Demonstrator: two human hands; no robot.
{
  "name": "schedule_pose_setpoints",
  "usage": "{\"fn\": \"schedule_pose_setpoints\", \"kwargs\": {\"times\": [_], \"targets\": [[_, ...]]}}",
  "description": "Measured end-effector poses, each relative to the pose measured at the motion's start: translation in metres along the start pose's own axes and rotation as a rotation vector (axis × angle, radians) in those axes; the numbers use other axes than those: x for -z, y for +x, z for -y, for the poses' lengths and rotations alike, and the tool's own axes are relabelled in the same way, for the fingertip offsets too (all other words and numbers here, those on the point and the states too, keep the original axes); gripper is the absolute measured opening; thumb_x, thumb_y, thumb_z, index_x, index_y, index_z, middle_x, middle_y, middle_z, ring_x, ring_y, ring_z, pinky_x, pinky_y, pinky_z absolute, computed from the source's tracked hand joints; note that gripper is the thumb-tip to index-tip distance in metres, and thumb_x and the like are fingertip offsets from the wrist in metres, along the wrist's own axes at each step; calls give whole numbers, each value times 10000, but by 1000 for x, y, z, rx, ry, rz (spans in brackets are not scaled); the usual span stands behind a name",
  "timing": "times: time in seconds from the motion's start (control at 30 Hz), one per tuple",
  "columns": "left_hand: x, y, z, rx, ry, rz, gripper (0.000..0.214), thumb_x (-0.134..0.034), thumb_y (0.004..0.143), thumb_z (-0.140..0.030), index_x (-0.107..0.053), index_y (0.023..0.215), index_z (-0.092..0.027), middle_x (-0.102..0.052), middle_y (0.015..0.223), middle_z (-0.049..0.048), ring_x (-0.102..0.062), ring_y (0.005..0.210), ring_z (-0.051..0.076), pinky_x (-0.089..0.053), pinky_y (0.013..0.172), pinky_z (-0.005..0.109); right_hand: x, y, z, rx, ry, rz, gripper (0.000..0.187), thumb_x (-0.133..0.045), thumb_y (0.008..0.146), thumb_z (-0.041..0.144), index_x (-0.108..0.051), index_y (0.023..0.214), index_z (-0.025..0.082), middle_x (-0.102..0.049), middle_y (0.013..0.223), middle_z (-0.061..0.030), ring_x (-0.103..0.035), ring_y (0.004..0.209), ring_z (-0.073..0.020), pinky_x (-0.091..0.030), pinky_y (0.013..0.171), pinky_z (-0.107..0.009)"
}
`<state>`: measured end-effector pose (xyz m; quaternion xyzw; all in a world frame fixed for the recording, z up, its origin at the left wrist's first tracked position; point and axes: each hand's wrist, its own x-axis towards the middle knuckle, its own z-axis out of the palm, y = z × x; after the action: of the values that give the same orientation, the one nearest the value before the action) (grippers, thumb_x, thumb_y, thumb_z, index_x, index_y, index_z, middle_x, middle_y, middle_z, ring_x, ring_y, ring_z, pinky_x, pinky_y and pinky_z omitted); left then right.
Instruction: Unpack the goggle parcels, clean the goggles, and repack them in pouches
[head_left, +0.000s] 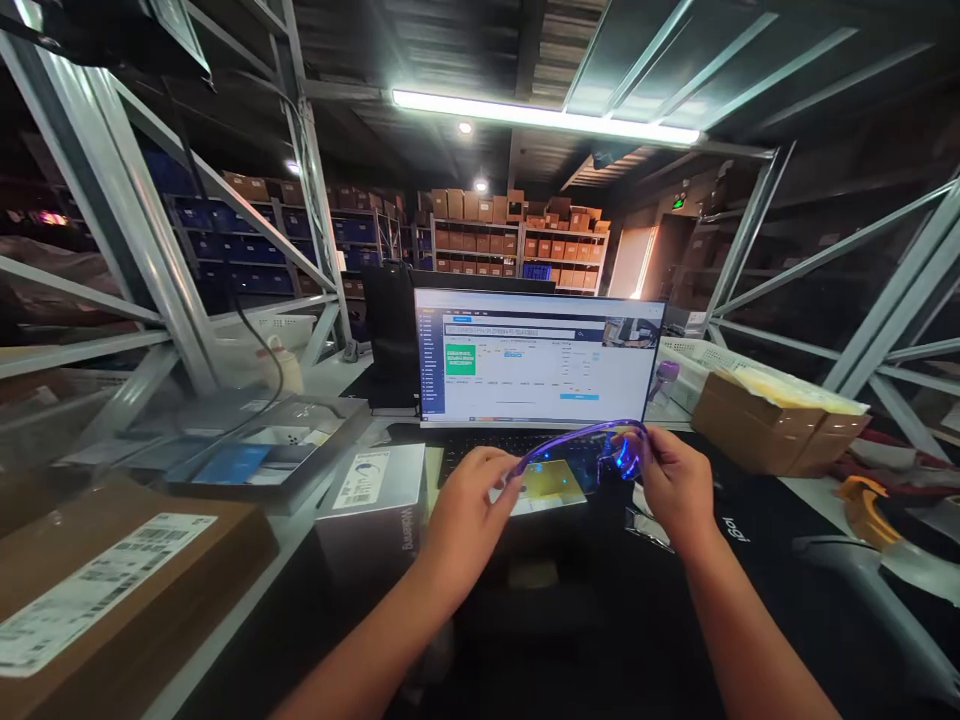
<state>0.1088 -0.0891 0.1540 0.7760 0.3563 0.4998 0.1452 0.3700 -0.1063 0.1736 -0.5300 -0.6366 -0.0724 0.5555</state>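
Note:
Held up in front of the monitor is a pair of purple glasses (pixel 581 433) with a long curved band and shiny blue reflections at the right. My left hand (pixel 469 510) pinches the left end of the band between thumb and fingers. At the other end, my right hand (pixel 679 485) is closed around the part beside the blue glints. A grey box (pixel 375 500) with a white label stands just left of my left hand. Below the glasses lies a yellowish card or cloth (pixel 553 482). A small clear packet (pixel 649 527) rests under my right hand.
The lit monitor (pixel 517 370) stands behind a dark keyboard (pixel 469 450). On the left lie a labelled brown carton (pixel 150 570) and a grey tray (pixel 292 470). To the right are an open carton (pixel 772 420), a tape dispenser (pixel 874 510) and a scanner-like grey device (pixel 862 575).

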Motion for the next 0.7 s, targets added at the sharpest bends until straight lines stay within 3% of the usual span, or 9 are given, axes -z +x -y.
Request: {"fn": "schedule_pose_setpoints", "kwargs": {"times": [0.07,0.23,0.47,0.7], "targets": [[3,-2,-4,-67,-3,-30,207,-510,1006,-256,-711,989,-212,-673,996,51,-645,887,173,-521,741,277,-1,0,2,-23,26,9,352,-517,963,467,-730,844,214,-749,750,-54,-690,666,-206,-493,594,-274],[7,-7,-11,-159,29,-81,189,-510,1004,-185,-688,1061,-203,-673,1010,37,-642,933,154,-502,814,256,-4,0,7,-49,106,43,337,-530,955,458,-731,841,214,-754,755,-48,-688,651,-198,-498,600,-273],[6,-10,-15,-192,57,-94,200,-516,994,-159,-687,1091,-197,-681,1049,48,-651,964,159,-514,844,262,1,1,10,-80,139,100,330,-548,942,476,-757,907,224,-765,777,-59,-710,685,-224,-507,593,-290],[7,-10,-19,-192,28,-76,218,-499,991,-158,-690,1087,-201,-690,1033,67,-662,943,183,-541,818,292,-2,3,1,-72,83,141,335,-555,922,480,-740,839,214,-722,711,-44,-647,631,-205,-478,609,-294]]}}
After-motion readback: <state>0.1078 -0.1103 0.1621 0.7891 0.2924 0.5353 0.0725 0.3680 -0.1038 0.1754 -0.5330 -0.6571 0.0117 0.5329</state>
